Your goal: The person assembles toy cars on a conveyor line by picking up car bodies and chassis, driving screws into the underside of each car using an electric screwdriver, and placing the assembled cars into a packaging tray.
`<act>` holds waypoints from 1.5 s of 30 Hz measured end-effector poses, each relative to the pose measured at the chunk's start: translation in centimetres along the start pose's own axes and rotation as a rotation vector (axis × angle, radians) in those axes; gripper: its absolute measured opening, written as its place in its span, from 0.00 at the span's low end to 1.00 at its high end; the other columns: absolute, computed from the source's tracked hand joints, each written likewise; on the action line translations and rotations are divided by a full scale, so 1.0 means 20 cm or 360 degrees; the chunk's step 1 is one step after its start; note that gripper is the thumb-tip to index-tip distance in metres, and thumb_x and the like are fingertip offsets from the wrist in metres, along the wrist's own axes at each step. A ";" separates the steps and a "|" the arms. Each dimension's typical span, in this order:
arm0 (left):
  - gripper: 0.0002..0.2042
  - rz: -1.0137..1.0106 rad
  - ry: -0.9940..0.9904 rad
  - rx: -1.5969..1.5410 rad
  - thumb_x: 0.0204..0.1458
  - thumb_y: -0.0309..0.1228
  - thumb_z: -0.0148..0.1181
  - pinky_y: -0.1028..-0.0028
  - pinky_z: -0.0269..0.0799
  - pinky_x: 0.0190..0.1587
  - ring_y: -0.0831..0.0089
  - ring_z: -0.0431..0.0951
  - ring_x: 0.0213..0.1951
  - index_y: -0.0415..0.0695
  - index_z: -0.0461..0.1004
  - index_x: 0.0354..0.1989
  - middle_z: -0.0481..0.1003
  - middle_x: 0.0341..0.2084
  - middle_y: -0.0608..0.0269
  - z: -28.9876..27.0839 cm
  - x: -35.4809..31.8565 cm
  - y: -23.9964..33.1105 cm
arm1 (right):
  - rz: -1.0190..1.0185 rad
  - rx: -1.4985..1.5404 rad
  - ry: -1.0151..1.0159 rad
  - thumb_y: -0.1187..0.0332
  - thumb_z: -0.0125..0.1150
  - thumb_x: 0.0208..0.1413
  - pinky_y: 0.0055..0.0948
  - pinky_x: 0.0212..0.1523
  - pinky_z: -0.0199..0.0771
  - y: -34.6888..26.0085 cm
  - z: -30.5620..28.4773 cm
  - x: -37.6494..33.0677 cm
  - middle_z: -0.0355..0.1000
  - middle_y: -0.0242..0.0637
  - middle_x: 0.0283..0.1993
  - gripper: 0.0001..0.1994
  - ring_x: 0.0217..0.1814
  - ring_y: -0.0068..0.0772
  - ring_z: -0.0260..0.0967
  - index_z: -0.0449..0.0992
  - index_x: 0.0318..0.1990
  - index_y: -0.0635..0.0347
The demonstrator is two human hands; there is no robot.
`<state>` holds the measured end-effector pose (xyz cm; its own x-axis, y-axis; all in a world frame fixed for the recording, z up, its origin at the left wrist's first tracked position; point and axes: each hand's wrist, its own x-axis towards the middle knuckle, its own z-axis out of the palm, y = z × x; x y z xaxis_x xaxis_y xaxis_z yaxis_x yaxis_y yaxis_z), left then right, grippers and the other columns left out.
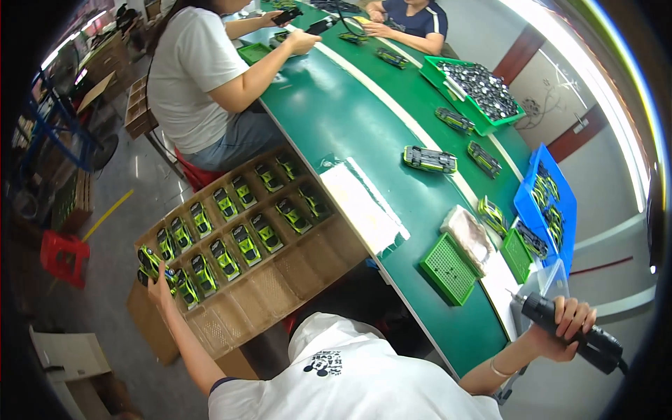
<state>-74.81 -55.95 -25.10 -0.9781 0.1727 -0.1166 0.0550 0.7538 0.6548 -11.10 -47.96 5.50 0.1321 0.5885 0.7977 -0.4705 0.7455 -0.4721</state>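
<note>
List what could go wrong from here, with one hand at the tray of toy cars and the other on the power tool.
1. The left hand holds a toy car at the outer edge of the cardboard tray, arm stretched far out; the car could slip and fall to the floor.
2. The right hand grips the black power tool off to the side, past the table end. With attention on the tray, it might knock the clear container nearby.

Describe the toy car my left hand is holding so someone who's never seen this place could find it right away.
Start at the long green table, then look to its left at the cardboard tray of green toy cars standing in rows. At the tray's far left corner, the left hand holds a car. It is the only one lifted in a hand, not sitting in a cell.
</note>
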 end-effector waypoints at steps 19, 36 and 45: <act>0.26 0.1047 -0.0091 -0.0314 0.35 0.48 0.63 0.70 0.65 0.40 0.65 0.72 0.37 0.38 0.72 0.38 0.73 0.35 0.52 -0.29 -0.47 1.00 | -0.0554 0.0036 0.0318 0.69 0.63 0.35 0.17 0.26 0.58 -0.14 -0.30 0.21 0.54 0.32 0.29 0.21 0.24 0.19 0.55 0.59 0.35 0.64; 0.42 0.1652 -0.0819 0.0908 0.22 0.63 0.60 0.53 0.49 0.54 0.45 0.49 0.57 0.47 0.67 0.48 0.50 0.53 0.32 0.90 -1.31 2.09 | -0.0846 -0.0083 0.0689 0.69 0.64 0.37 0.17 0.28 0.63 -0.24 -0.50 0.19 0.54 0.34 0.29 0.25 0.26 0.22 0.56 0.60 0.42 0.73; 0.21 0.2732 -0.0759 -0.0186 0.36 0.42 0.64 0.66 0.61 0.48 0.59 0.67 0.45 0.42 0.70 0.36 0.68 0.40 0.51 0.87 -1.79 2.40 | -0.0849 -0.0424 0.0736 0.58 0.59 0.46 0.20 0.28 0.62 -0.18 -0.51 0.21 0.55 0.33 0.32 0.33 0.29 0.21 0.56 0.51 0.54 0.69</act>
<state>-33.71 -14.84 -2.50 0.2931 0.8053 0.5154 0.8157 -0.4918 0.3046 -0.07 -44.97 6.71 0.6631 0.1541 0.7325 -0.0211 0.9820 -0.1875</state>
